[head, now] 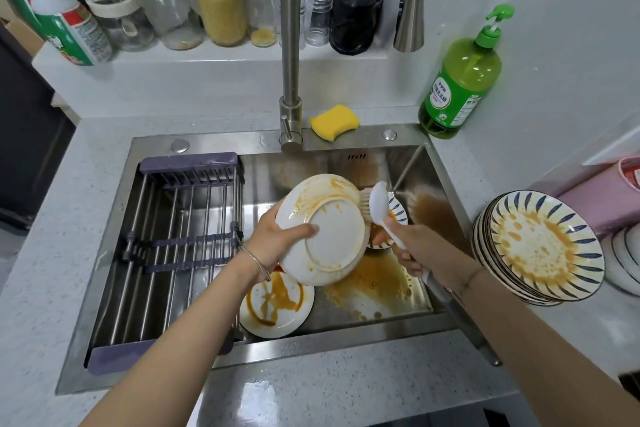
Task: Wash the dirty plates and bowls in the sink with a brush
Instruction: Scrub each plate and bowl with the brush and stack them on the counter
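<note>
My left hand (277, 239) grips a white plate (325, 229) by its left rim, tilted with its underside toward me and orange sauce smeared along the top. My right hand (412, 246) holds a white brush (379, 208) by the handle, its bristles touching the plate's upper right edge. Below in the steel sink (346, 340) lies another white plate (277, 302) streaked with orange sauce. A blue-patterned bowl (398, 211) shows partly behind the brush. Orange and brown sauce covers the sink floor.
A stack of dirty blue-striped plates (543, 246) stands on the counter at right. A purple-ended drying rack (173, 246) fills the sink's left half. Behind are the tall faucet (291, 80), a yellow sponge (334, 121), a green soap bottle (460, 80) and several jars.
</note>
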Demonstrator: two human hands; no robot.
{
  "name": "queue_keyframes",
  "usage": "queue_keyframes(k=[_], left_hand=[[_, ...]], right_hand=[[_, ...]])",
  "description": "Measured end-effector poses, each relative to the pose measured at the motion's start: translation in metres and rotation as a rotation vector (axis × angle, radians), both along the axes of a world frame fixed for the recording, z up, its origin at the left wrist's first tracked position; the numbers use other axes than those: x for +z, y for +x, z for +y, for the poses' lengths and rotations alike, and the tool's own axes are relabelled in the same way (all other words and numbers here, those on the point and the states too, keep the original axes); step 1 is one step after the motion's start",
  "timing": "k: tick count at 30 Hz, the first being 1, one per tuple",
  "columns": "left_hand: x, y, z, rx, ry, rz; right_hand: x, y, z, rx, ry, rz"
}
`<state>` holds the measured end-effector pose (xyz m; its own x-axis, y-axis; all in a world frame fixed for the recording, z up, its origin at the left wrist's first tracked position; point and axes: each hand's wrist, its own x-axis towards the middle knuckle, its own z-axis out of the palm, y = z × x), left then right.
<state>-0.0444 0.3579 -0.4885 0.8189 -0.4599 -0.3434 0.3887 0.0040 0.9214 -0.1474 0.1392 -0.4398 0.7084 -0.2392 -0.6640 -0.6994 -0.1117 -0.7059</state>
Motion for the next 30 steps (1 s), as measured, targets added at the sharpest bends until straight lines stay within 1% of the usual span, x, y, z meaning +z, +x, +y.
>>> queue_keyframes(k=[3, 5, 7, 9, 12, 14, 16, 19, 22, 24, 27, 30], left_hand=[[0.001, -0.001, -0.003, 0.005, -0.029, 0.019], [0.002, 0.000, -0.003, 0.020, -0.054, 0.034], [0.001, 0.003, 0.001, 0.047, -0.081, 0.061], [0.000, 0.006, 0.006, 0.085, -0.102, 0.096], [-0.002, 0.005, 0.009, 0.104, -0.109, 0.135], [-0.002, 0.003, 0.008, 0.098, -0.123, 0.155], [-0.001, 0.004, 0.007, 0.116, -0.154, 0.177], [-0.003, 0.008, 0.008, 0.165, -0.211, 0.235], [-0.005, 0.011, 0.010, 0.207, -0.223, 0.277], [-0.007, 0.011, 0.009, 0.224, -0.218, 0.290], [-0.009, 0.008, 0.004, 0.228, -0.210, 0.321], [-0.010, 0.006, -0.003, 0.251, -0.240, 0.345]], right_hand=[[0.010, 0.009, 0.001, -0.057, 0.007, -0.083], [0.008, 0.005, 0.004, -0.067, -0.018, -0.059], [0.000, -0.008, 0.013, -0.042, -0.040, 0.015], [-0.007, -0.021, 0.023, -0.018, 0.002, 0.052], [-0.008, -0.021, 0.024, -0.027, 0.005, 0.014], [-0.006, -0.011, 0.017, -0.085, -0.011, -0.031], [-0.006, -0.006, 0.013, -0.143, 0.014, -0.051], [-0.013, -0.019, 0.021, -0.153, 0.073, -0.028], [-0.024, -0.040, 0.041, -0.113, 0.075, 0.009], [-0.025, -0.039, 0.044, -0.133, 0.056, -0.026], [-0.017, -0.022, 0.035, -0.212, -0.031, -0.086], [-0.012, -0.021, 0.040, -0.241, -0.047, -0.104]])
